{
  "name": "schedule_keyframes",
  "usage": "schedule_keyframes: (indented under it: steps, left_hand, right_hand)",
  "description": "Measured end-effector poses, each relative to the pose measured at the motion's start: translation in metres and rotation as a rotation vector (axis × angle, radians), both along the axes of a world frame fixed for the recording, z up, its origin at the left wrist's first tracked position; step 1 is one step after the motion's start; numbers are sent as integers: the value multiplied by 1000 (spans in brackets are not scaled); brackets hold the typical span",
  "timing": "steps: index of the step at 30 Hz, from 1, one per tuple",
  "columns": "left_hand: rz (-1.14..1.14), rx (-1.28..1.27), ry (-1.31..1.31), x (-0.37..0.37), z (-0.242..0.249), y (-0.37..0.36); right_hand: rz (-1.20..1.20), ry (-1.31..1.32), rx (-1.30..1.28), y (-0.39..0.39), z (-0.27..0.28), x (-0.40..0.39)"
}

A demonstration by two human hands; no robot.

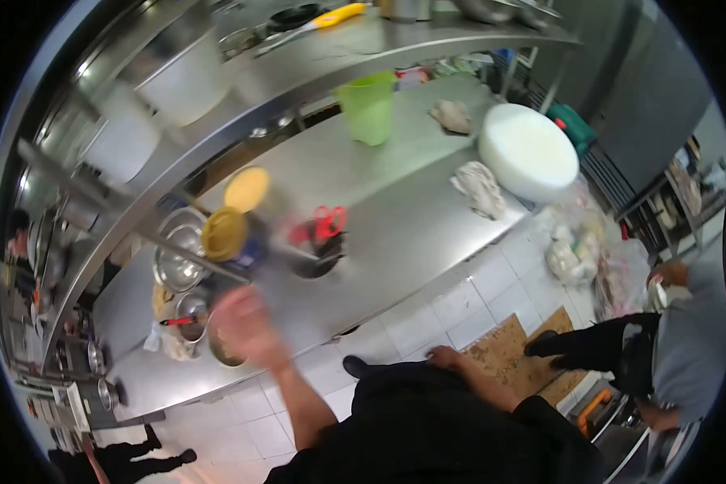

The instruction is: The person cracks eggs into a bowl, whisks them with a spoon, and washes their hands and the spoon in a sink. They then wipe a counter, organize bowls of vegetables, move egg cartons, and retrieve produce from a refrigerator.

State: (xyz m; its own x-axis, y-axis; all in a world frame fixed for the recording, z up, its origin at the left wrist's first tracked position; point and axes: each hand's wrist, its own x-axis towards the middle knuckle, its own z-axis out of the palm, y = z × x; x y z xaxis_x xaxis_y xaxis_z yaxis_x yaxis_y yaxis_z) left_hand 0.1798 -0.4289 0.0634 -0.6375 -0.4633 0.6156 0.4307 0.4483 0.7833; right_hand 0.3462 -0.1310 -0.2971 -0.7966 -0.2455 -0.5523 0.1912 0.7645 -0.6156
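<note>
Blurred by motion, my left hand (246, 327) is over the front of the steel counter (395, 242), above a metal bowl (226, 352) that it partly covers; its fingers are smeared. My right hand (444, 357) hangs low by my body, beyond the counter's edge, its fingers small and unclear. Near my left hand stand a jar with a yellow lid (224, 234) and a tub with a pale yellow top (247, 189). Red-handled scissors (329, 222) stand in a metal container (319, 262). A red-handled tool (179, 321) rests on a small bowl at the left.
A green pitcher (367, 109), cloths (480, 189) and a large white round block (528, 152) are on the counter. An overhead shelf (298, 77) spans the view. One person (694, 339) stands at the right, another (121, 460) at the lower left. Bags (573, 246) lie beyond the counter.
</note>
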Motion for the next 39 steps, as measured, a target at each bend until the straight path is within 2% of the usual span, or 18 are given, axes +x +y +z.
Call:
schedule_keyframes:
  steps: [2,4,5,6,8,10,14,16,20,22,25,28,29,30,32,34,36,39]
  left_hand:
    - [-754,-634,-461,6,-17,81]
    - [-1262,-888,-739,11,-58,134]
    - [-1300,-913,-728,14,-65,158]
    - [-1266,-949,-862,15,-69,177]
    - [-1251,-1003,-987,17,-70,211]
    - [-1201,-918,-753,12,-69,244]
    - [-1224,-726,-738,-10,-58,326]
    - [-1163,-679,-445,-31,-56,371]
    - [-1245,-451,-286,-84,-41,463]
    - [-1220,-6,-445,-104,-19,515]
    - [-1236,-13,-196,-162,0,582]
    - [-1189,-105,-315,-198,50,651]
    - [-1182,-109,-325,-212,54,670]
    - [-1147,-242,-347,-229,58,688]
    - [-1103,-382,-361,-263,63,724]
    - [-1086,-260,-378,-290,57,760]
    - [-1072,-208,-407,-305,56,796]
    - [-1119,-84,-403,-333,46,827]
  right_hand:
    - [191,-61,154,76,-46,46]
    - [192,-49,117,147,-91,81]
    - [186,-44,91,162,-91,93]
    - [179,-39,64,178,-89,104]
    - [-422,-371,10,214,-50,93]
    - [-478,139,51,247,-30,81]
    - [-879,263,-165,311,3,12]
    - [-929,375,-339,347,30,-20]
    - [-1029,264,-270,432,44,-60]
    - [-1050,263,-96,482,29,-47]
    - [-1035,150,142,542,-16,11]
    - [-1510,-118,-226,571,-3,72]
    - [-1421,-20,-13,582,-34,108]
    - [-1702,-232,-269,585,12,112]
    - [-1688,-358,-325,602,1,151]
    - [-1939,-412,-532,600,-35,194]
    - [-2244,-455,-651,601,-9,189]
    - [-2259,-594,-1052,642,-23,190]
